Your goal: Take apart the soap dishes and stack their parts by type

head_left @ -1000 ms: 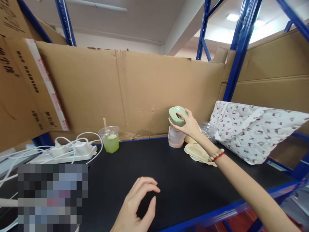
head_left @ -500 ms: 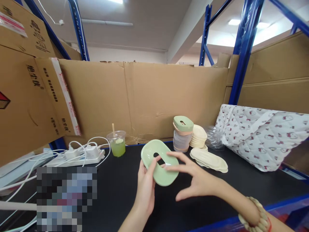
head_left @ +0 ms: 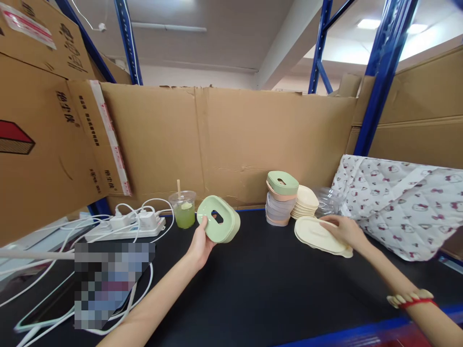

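My left hand (head_left: 201,245) is closed on a light green lid-like piece (head_left: 227,222) with an oval slot, held tilted above the black surface. Over on the right, my right hand (head_left: 345,232) touches the flat cream oval pieces (head_left: 318,234), its fingers bent at their upper edge; whether it grips one cannot be made out. Behind them stands a stack of round cream pieces (head_left: 306,201). Next to that stack is a pile of grey and peach containers (head_left: 280,207), topped by a green lid (head_left: 283,182) with a slot.
A cup of green drink (head_left: 184,215) with a straw stands at the back. White cables and a power strip (head_left: 126,229) lie left. Clear plastic lids (head_left: 327,200) and a quilted patterned bag (head_left: 401,202) are at right. Cardboard (head_left: 231,140) walls the back.
My left hand has moved left and up with the green piece, turning it so its side shows. My right hand has left that piece and reached right to the cream oval pieces.
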`<control>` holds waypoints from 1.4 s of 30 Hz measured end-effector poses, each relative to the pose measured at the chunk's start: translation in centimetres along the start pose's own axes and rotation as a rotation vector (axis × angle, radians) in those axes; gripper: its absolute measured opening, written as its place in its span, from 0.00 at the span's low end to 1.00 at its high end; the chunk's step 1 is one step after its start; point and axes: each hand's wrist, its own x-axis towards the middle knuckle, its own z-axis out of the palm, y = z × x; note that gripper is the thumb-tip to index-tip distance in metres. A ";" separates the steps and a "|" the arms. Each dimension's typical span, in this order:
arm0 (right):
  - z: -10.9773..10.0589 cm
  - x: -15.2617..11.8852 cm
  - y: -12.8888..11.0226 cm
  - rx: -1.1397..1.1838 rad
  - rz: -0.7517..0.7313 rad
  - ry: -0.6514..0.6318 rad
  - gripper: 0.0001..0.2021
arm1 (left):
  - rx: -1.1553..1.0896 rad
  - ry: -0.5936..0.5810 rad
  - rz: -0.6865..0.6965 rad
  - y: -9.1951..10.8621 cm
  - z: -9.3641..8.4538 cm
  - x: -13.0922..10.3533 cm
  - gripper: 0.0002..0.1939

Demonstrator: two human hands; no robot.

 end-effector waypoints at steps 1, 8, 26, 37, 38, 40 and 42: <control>-0.7 0.0 -0.8 0.007 -0.047 0.016 0.09 | 0.001 -0.022 0.002 -0.1 -0.2 0.3 0.19; 2.4 -1.0 -12.7 0.477 -0.345 0.133 0.20 | -0.045 -0.237 -0.059 -2.0 -0.3 -0.3 0.21; 9.8 -5.1 -19.5 1.072 -0.081 -0.601 0.26 | 0.255 -0.214 0.176 -2.7 -2.1 0.0 0.15; -0.7 3.3 -5.4 -0.142 0.183 0.323 0.09 | 0.093 0.004 -0.259 -1.6 -1.0 -1.1 0.13; -0.7 3.9 -3.5 -0.128 0.113 0.392 0.12 | 0.101 0.008 -0.277 -1.6 -1.1 -1.1 0.13; -0.1 5.1 -0.4 -0.045 0.045 0.452 0.20 | 0.128 -0.009 -0.304 -1.7 -1.2 -1.0 0.14; 0.5 6.1 1.3 0.045 0.117 0.437 0.27 | 0.141 -0.055 -0.311 -1.9 -1.4 -0.8 0.15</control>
